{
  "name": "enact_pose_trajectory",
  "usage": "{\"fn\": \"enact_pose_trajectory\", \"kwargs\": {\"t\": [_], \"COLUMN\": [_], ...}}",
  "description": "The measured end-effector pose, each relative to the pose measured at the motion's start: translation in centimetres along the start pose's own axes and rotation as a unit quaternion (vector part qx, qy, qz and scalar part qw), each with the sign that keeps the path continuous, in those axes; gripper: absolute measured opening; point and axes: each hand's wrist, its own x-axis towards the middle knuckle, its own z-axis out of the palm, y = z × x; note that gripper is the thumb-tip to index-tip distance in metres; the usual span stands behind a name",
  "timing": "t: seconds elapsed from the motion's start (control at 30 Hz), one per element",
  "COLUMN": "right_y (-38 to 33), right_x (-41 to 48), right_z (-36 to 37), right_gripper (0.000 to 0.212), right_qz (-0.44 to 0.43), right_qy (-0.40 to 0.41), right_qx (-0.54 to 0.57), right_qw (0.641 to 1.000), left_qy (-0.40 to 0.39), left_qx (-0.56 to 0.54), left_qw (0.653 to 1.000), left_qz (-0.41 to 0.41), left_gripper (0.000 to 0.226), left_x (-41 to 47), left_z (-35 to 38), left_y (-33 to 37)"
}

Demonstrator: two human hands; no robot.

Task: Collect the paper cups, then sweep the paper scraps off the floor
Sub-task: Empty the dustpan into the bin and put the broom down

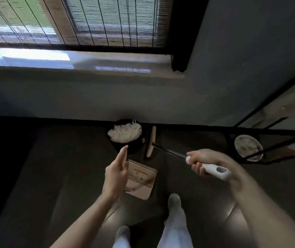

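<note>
My right hand (207,163) grips the white handle of a broom (213,170). Its dark shaft runs up-left to the beige broom head (151,141), which stands on the floor by the wall. A black bin (125,135) filled with white paper scraps sits against the wall, just left of the broom head. A beige dustpan (141,178) lies flat on the floor below the bin. My left hand (117,173) hovers above the dustpan's left edge, fingers straight and pointing toward the bin, holding nothing.
A second round container (248,147) with white contents sits to the right under a black metal frame (261,133). The wall and window with blinds (89,22) lie ahead. My feet (174,203) stand on the dark floor below the dustpan.
</note>
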Motion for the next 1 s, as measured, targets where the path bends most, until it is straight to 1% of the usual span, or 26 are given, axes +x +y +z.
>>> {"fn": "enact_pose_trajectory", "kwargs": {"t": [0.13, 0.23, 0.4, 0.5, 0.57, 0.7, 0.8, 0.9, 1.0], "right_y": [-5.6, -9.0, -11.7, -11.6, -11.5, -12.0, -12.9, -13.6, -13.2], "right_x": [5.0, 8.9, 10.7, 9.5, 8.3, 6.0, 4.6, 4.4, 5.7], "right_z": [-3.4, -4.9, -6.8, -9.0, -10.7, -13.9, -15.0, -14.0, -10.7], "right_gripper": [0.051, 0.048, 0.035, 0.027, 0.024, 0.047, 0.06, 0.064, 0.069], "right_qz": [-0.01, -0.002, 0.025, 0.081, 0.103, 0.107, 0.085, 0.043, 0.007], "right_qy": [-0.002, -0.003, -0.028, -0.053, -0.07, -0.085, -0.069, -0.045, -0.036], "right_qx": [-0.126, -0.208, -0.211, -0.201, -0.193, -0.186, -0.227, -0.271, -0.328], "right_qw": [0.992, 0.978, 0.977, 0.975, 0.973, 0.973, 0.968, 0.961, 0.944], "left_qy": [0.043, 0.067, 0.082, 0.095, 0.098, 0.094, 0.099, 0.104, 0.106], "left_qx": [0.011, 0.029, 0.016, 0.023, 0.031, 0.023, 0.012, 0.002, -0.003], "left_qw": [0.999, 0.997, 0.996, 0.995, 0.995, 0.995, 0.995, 0.995, 0.994], "left_qz": [-0.005, -0.003, -0.008, 0.003, 0.013, 0.009, 0.001, -0.002, -0.015], "left_gripper": [0.076, 0.079, 0.074, 0.072, 0.069, 0.066, 0.066, 0.072, 0.075], "left_x": [2.1, 3.6, 4.1, 4.0, 3.9, 3.4, 3.2, 2.9, 3.0], "left_z": [2.7, 3.7, 4.1, 4.5, 4.7, 4.7, 4.6, 4.6, 4.4], "left_y": [0.3, 0.4, 0.6, 1.0, 1.1, 1.1, 1.1, 0.8, 0.2]}}
